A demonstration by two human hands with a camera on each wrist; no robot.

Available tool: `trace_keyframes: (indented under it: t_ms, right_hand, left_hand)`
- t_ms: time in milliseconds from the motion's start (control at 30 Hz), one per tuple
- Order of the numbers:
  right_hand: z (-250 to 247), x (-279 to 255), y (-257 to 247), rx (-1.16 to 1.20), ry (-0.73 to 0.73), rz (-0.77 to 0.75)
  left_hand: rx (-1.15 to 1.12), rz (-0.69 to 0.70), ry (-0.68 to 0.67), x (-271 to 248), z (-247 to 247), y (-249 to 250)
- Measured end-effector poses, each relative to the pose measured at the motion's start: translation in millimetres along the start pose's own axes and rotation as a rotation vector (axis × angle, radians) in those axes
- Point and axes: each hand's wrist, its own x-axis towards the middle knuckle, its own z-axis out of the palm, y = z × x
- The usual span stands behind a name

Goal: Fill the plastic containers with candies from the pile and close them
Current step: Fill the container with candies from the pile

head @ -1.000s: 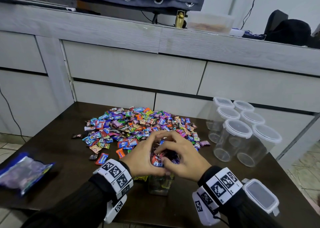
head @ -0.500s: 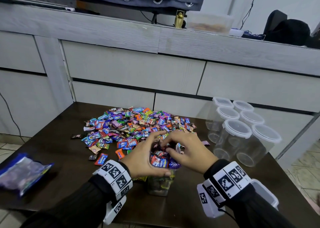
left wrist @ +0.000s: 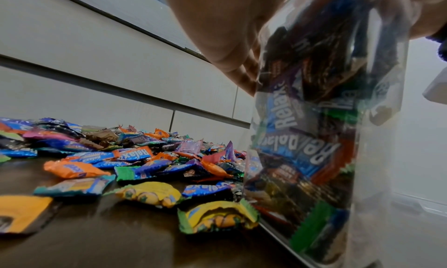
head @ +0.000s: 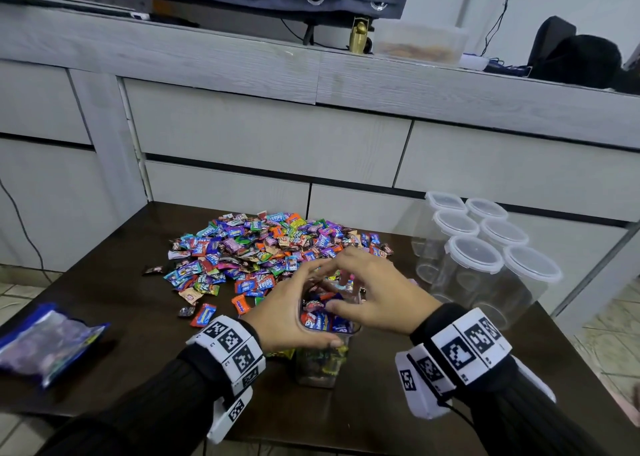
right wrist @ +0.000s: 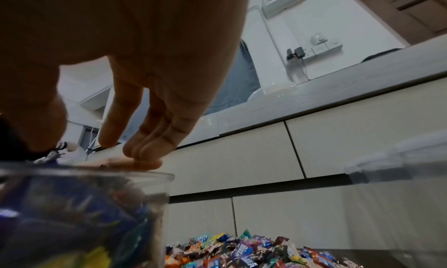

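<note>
Dark table (head: 104,282): container (head: 322,369) upright (candy-full), left hand (head: 280,317) gripping rim.

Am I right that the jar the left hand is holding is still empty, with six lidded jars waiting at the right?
Not quite: the jar gripped by the left hand is packed with candies, as the left wrist view shows. Six lidded jars do wait at right.

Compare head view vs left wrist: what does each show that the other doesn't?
Head only: the right hand with relaxed fingers over the container's mouth, six lidded empty containers at the table's right, and a blue bag at the left edge.

Left wrist only: the candies stacked down inside the container, seen through its clear wall, nearly to the base.

Both: the left hand gripping the open container near its top, and the candy pile on the dark table.
</note>
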Motion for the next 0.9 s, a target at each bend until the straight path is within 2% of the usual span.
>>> trace_keyframes:
  t_ms: [100, 233, 400, 467, 500, 567, 633, 667, 700, 767, 833, 900]
  right_hand:
    - [14.2, 4.5, -0.4, -0.050, -0.098, -0.013]
    - [25.0, 2.4, 5.8, -0.017, -0.070, 0.030]
    - [25.6, -0.4, 6.2, -0.069, -0.078, -0.012]
    - [22.5, -4.9, 6.1, -0.009, 0.028, -0.030]
    - [21.9, -8.3, 7.4, 0.065, 0.137, -0.014]
    - [25.1, -14.9, 14.2, 0.191, 0.392, 0.059]
    - [34.3, -20.0, 29.3, 0.183, 0.517, 0.199]
    - [39.9, -22.5, 40.7, 0.143, 0.477, 0.302]
    - [46.2, -25.7, 52.4, 0.077, 0.355, 0.410]
    - [63.5, -35.1, 72.9, -0.093, 0.008, 0.574]
    - [82.3, -44.4, 82.3, -0.204, -0.250, 0.663]
    - [95.2, -48.7, 82.8, -0.248, -0.335, 0.706]
  left_hand:
    - [-0.003, 0.000, 0.003, 0.1, -0.1, 0.5]
    - [-0.009, 0.003, -0.004, 0.3, -0.7, 1.6]
    - [0.015, -0.007, -0.025, -0.4, -2.2, 4.3]
    - [0.025, -0.022, -0.031, -0.1, -2.8, 4.3]
    - [0.028, -0.035, -0.033, -0.2, -3.0, 4.3]
    - [0.027, -0.060, -0.034, -0.5, -3.6, 4.7]
    - [0.044, -0.084, -0.048, -1.0, -4.6, 6.4]
    - [0.061, -0.095, -0.062, -1.2, -5.8, 8.1]
    - [0.084, -0.103, -0.079, -0.8, -7.2, 10.2]
    - [0.153, -0.104, -0.110, 0.6, -11.7, 14.3]
    - [0.284, -0.095, -0.157, 3.2, -17.3, 19.6]
    - [0.451, -0.084, -0.214, 6.7, -21.4, 25.1]
